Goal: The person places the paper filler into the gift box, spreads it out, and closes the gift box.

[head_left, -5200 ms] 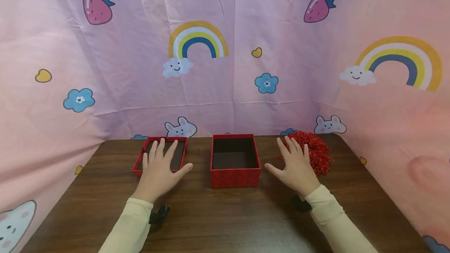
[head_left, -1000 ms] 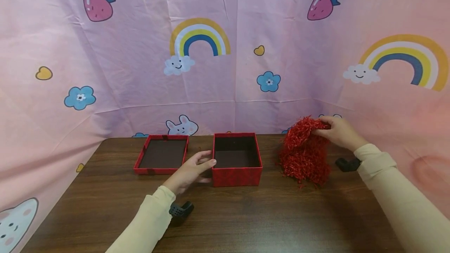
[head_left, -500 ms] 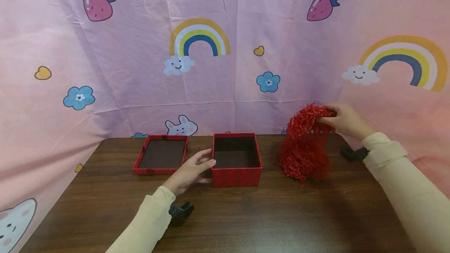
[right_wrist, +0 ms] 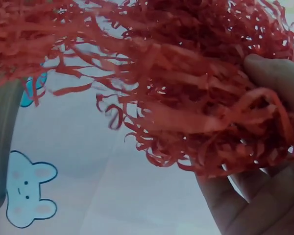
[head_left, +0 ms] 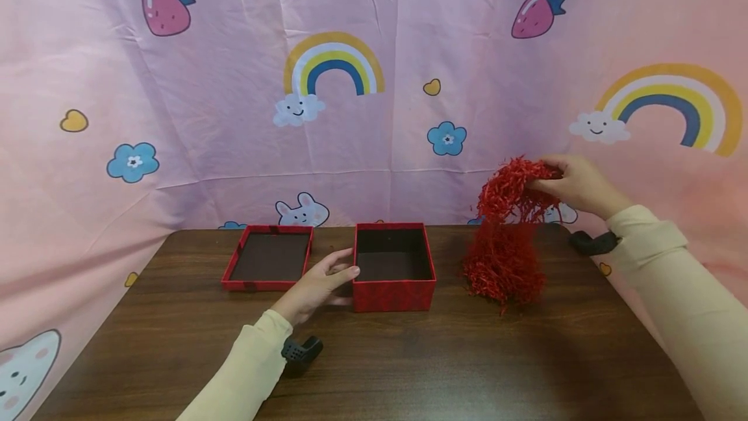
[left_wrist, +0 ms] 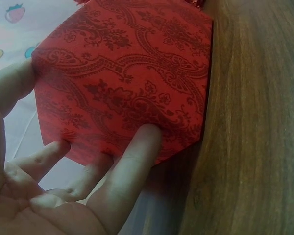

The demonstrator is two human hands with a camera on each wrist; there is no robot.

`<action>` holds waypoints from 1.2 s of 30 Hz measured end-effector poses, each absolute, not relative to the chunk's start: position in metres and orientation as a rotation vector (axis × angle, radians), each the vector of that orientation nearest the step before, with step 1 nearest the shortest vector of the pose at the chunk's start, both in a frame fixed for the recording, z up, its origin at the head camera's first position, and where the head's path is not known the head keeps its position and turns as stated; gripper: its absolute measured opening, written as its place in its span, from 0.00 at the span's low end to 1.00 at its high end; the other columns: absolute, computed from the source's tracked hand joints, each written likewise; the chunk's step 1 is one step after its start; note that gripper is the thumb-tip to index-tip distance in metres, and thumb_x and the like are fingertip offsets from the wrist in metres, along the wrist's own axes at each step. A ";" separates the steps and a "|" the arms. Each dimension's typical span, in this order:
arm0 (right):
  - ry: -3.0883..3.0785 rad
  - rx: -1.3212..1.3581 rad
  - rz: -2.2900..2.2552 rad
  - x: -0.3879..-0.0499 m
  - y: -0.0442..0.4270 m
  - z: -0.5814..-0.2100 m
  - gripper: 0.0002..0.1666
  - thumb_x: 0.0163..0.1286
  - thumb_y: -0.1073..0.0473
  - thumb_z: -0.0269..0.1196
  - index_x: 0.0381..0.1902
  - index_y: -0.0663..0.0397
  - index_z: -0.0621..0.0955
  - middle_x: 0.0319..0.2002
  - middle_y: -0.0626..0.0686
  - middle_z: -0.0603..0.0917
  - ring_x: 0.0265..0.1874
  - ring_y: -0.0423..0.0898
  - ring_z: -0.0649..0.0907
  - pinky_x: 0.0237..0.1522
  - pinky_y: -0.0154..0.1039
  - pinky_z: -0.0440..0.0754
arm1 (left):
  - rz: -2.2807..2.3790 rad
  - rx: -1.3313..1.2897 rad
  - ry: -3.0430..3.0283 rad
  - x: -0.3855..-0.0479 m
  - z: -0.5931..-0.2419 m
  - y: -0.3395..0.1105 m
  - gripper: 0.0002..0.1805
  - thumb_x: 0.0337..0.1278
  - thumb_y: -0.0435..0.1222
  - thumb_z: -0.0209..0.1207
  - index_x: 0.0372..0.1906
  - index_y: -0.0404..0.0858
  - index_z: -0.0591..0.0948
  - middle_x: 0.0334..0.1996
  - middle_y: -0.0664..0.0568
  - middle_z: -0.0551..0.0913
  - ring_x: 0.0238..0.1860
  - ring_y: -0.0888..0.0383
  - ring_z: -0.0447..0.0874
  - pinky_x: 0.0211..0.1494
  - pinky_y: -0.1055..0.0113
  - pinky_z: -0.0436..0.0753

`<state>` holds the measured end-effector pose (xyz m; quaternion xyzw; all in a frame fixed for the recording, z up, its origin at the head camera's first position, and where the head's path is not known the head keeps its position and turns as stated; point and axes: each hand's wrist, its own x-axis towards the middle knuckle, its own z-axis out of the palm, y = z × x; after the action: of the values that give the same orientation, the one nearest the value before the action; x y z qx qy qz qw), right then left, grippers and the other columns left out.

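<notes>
In the head view, my right hand (head_left: pixel 578 184) grips a clump of red shredded paper (head_left: pixel 508 190) above the table's far right. Strands hang from it to the rest of the red shredded paper pile (head_left: pixel 505 271) below. The right wrist view shows thumb and fingers around the paper shreds (right_wrist: pixel 186 98). My left hand (head_left: pixel 315 288) touches the left wall of a red box (head_left: pixel 393 296) with spread fingertips. That box stands upright with its top uncovered and a dark interior. In the left wrist view, the fingers (left_wrist: pixel 132 171) rest against the box's patterned wall (left_wrist: pixel 122 73).
A red box lid (head_left: pixel 265 285), dark inside, lies with its hollow side up on the left of the brown wooden table (head_left: pixel 374 369). A printed cloth (head_left: pixel 362 135) hangs behind the table and along both sides. Each wrist carries a black device (head_left: pixel 300 349).
My right hand has risen, carrying the clump of shredded paper higher and stretching the strands from the pile. Since the earliest frame, my left hand has moved from over the lid to the box.
</notes>
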<state>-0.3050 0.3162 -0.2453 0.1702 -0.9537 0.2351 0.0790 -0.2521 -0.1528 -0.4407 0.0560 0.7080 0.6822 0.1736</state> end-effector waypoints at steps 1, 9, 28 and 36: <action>-2.852 0.504 0.719 -0.305 0.316 -0.243 0.24 0.77 0.52 0.64 0.60 0.64 0.81 0.52 0.68 0.85 0.49 0.61 0.85 0.40 0.41 0.82 | 1.932 0.159 2.005 -0.252 -0.441 -0.153 0.40 0.68 0.47 0.67 0.79 0.51 0.63 0.74 0.39 0.67 0.72 0.36 0.70 0.57 0.44 0.85; -2.827 0.478 0.697 -0.301 0.310 -0.222 0.23 0.77 0.51 0.64 0.60 0.63 0.81 0.52 0.67 0.85 0.50 0.61 0.84 0.39 0.34 0.79 | 1.935 0.160 2.000 -0.252 -0.441 -0.152 0.39 0.68 0.46 0.67 0.79 0.51 0.63 0.74 0.38 0.67 0.73 0.34 0.68 0.57 0.44 0.86; -2.826 0.442 0.724 -0.300 0.313 -0.207 0.27 0.75 0.47 0.65 0.60 0.61 0.81 0.53 0.67 0.85 0.47 0.55 0.84 0.35 0.27 0.78 | 1.942 0.226 1.965 -0.253 -0.444 -0.154 0.43 0.70 0.44 0.65 0.81 0.44 0.57 0.76 0.34 0.62 0.76 0.34 0.63 0.58 0.42 0.85; -2.775 0.390 0.748 -0.295 0.314 -0.199 0.26 0.75 0.44 0.65 0.58 0.59 0.82 0.50 0.64 0.86 0.42 0.45 0.80 0.34 0.26 0.78 | 1.953 0.207 1.964 -0.253 -0.442 -0.154 0.40 0.71 0.43 0.64 0.81 0.46 0.59 0.75 0.35 0.63 0.76 0.36 0.63 0.57 0.42 0.85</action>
<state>-0.2954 0.3145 -0.1987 0.1336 -0.9498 0.2561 0.1204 -0.2527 -0.1535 -0.4425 0.0735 0.6954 0.6915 0.1813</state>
